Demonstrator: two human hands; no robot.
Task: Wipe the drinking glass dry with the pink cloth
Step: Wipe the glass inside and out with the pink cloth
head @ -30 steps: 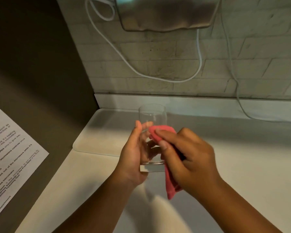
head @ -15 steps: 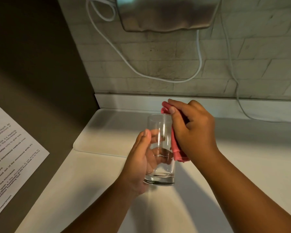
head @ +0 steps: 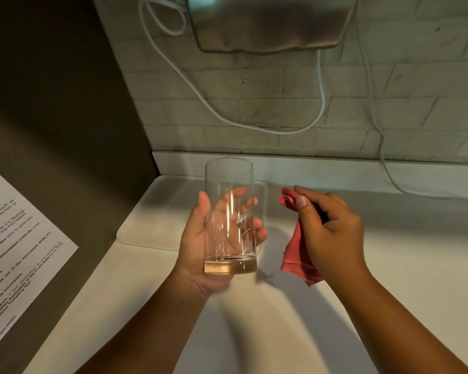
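A clear, straight-sided drinking glass (head: 229,179) is held upright above the white counter, its thick base near my palm. My left hand (head: 195,247) grips it from the left and behind, with the fingers showing through the glass. My right hand (head: 333,233) is to the right of the glass, apart from it, and pinches the crumpled pink cloth (head: 295,255). One end of the cloth sticks out above my thumb and the rest hangs below my fingers.
A white counter (head: 281,319) lies below my hands, with a flat white tray (head: 157,211) at its back left. White cables (head: 322,103) hang across the tiled wall under a metal unit (head: 268,22). A printed paper sheet (head: 16,252) is on the dark wall at the left.
My right hand has taken the pink cloth off the glass rim and moved right and down, away from the glass. The glass has stayed in my left hand.
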